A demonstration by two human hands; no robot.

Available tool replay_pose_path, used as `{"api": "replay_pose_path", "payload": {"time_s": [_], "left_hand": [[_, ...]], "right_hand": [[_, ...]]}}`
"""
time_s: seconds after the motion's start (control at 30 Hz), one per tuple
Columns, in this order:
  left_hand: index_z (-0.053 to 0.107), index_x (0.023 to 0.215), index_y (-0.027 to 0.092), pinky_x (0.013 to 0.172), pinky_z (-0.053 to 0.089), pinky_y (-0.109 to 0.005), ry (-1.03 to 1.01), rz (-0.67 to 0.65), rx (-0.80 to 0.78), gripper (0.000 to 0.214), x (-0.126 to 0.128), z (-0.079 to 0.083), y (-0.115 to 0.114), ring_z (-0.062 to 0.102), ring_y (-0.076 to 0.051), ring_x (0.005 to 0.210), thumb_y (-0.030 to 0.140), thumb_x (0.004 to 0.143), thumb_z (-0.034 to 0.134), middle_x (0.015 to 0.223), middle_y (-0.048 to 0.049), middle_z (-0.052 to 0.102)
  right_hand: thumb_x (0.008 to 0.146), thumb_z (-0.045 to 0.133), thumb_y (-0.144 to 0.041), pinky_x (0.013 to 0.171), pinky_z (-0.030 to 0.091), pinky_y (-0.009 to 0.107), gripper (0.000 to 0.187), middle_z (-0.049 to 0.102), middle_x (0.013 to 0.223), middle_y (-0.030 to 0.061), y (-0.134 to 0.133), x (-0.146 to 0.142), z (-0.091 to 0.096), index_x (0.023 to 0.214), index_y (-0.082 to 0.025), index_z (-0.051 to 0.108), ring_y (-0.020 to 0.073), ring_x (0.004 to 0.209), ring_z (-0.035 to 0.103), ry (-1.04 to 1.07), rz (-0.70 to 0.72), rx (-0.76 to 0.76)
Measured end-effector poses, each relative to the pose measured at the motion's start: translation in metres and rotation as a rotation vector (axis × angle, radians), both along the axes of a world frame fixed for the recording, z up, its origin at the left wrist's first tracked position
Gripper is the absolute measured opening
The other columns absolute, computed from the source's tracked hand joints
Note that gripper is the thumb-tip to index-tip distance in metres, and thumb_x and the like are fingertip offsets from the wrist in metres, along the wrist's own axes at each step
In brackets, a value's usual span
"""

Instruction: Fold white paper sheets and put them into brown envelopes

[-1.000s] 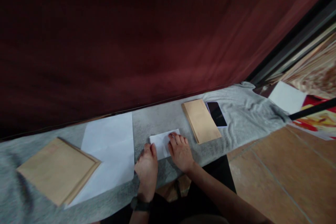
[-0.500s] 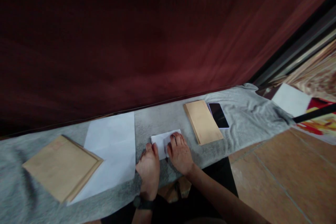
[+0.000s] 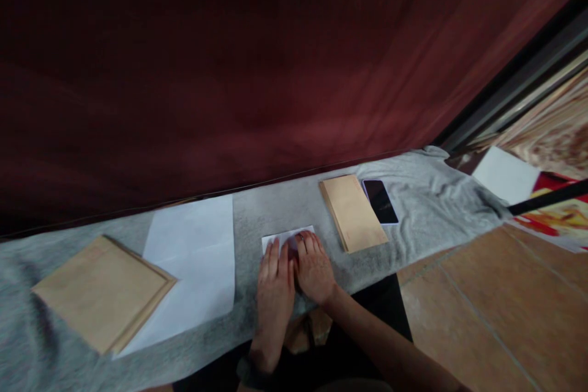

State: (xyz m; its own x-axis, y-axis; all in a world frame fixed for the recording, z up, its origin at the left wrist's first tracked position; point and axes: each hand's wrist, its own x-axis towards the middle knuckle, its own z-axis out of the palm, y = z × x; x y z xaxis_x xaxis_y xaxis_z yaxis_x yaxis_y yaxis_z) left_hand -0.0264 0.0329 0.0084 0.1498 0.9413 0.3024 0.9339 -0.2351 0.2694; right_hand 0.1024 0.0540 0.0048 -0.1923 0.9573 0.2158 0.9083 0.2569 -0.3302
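Observation:
A small folded white paper (image 3: pixel 281 237) lies on the grey cloth (image 3: pixel 413 196) near its front edge. My left hand (image 3: pixel 274 282) lies flat on the paper's left part, fingers stretched forward and together. My right hand (image 3: pixel 313 266) rests flat on the paper's right part, fingers extended, touching the left hand. Both hands cover most of the paper; only its far edge shows.
A large white sheet (image 3: pixel 193 257) lies left of my hands, with a stack of brown envelopes (image 3: pixel 103 291) farther left. To the right lie another stack of brown envelopes (image 3: pixel 353 211) and a dark phone (image 3: pixel 380 201). A dark red curtain (image 3: pixel 229 73) hangs behind. Tiled floor (image 3: pixel 487 306) is at right.
My left hand has slid from the paper's left edge onto the paper, flattening beside my right hand. The right hand has stayed in place.

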Motion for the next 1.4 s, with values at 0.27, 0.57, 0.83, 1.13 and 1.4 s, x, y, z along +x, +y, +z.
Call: {"api": "replay_pose_path", "payload": {"time_s": [0.27, 0.57, 0.83, 1.13, 1.4], "left_hand": [[0.034, 0.155, 0.011, 0.123, 0.027, -0.053, 0.061, 0.107, -0.066, 0.056, 0.008, -0.008, -0.009, 0.021, -0.029, 0.155, 0.031, 0.103, 0.031, 0.165, -0.0192, 0.027], [0.037, 0.154, 0.010, 0.122, 0.029, -0.055, 0.087, 0.160, -0.057, 0.056, 0.014, -0.005, -0.009, 0.023, -0.034, 0.154, 0.031, 0.103, 0.037, 0.164, -0.0232, 0.027], [0.037, 0.154, 0.009, 0.120, 0.031, -0.057, 0.096, 0.142, 0.006, 0.056, 0.011, -0.011, -0.010, 0.025, -0.035, 0.153, 0.026, 0.100, 0.039, 0.163, -0.0237, 0.029], [0.034, 0.155, 0.011, 0.122, 0.029, -0.056, 0.085, 0.106, 0.012, 0.059, 0.007, -0.015, -0.011, 0.020, -0.031, 0.155, 0.014, 0.096, 0.035, 0.166, -0.0190, 0.024], [0.022, 0.159, 0.007, 0.120, 0.034, -0.054, -0.062, 0.191, 0.028, 0.066, 0.002, -0.015, -0.012, 0.034, -0.033, 0.149, 0.036, 0.102, 0.037, 0.161, -0.0236, 0.033]], "right_hand": [[0.101, 0.045, -0.020, 0.120, 0.033, 0.046, 0.050, 0.048, 0.153, 0.0179, -0.002, 0.005, -0.002, 0.149, -0.007, 0.044, 0.0257, 0.146, 0.038, -0.007, 0.009, 0.034], [0.106, 0.040, -0.031, 0.121, 0.030, 0.045, 0.056, 0.040, 0.159, 0.0143, -0.012, 0.030, -0.010, 0.156, -0.007, 0.034, 0.0255, 0.148, 0.036, -0.059, -0.076, 0.075], [0.104, 0.041, -0.027, 0.121, 0.030, 0.046, 0.054, 0.036, 0.161, 0.0172, -0.010, 0.012, 0.010, 0.153, -0.004, 0.039, 0.0288, 0.150, 0.031, -0.018, -0.099, 0.036], [0.106, 0.042, -0.036, 0.123, 0.030, 0.043, 0.051, 0.041, 0.159, 0.0127, -0.001, 0.001, 0.000, 0.151, -0.012, 0.046, 0.0235, 0.149, 0.035, 0.011, 0.140, 0.073], [0.106, 0.039, -0.037, 0.122, 0.029, 0.045, 0.059, 0.040, 0.159, 0.0164, -0.003, 0.030, -0.015, 0.156, -0.006, 0.035, 0.0260, 0.150, 0.033, -0.071, 0.026, 0.105]]}}
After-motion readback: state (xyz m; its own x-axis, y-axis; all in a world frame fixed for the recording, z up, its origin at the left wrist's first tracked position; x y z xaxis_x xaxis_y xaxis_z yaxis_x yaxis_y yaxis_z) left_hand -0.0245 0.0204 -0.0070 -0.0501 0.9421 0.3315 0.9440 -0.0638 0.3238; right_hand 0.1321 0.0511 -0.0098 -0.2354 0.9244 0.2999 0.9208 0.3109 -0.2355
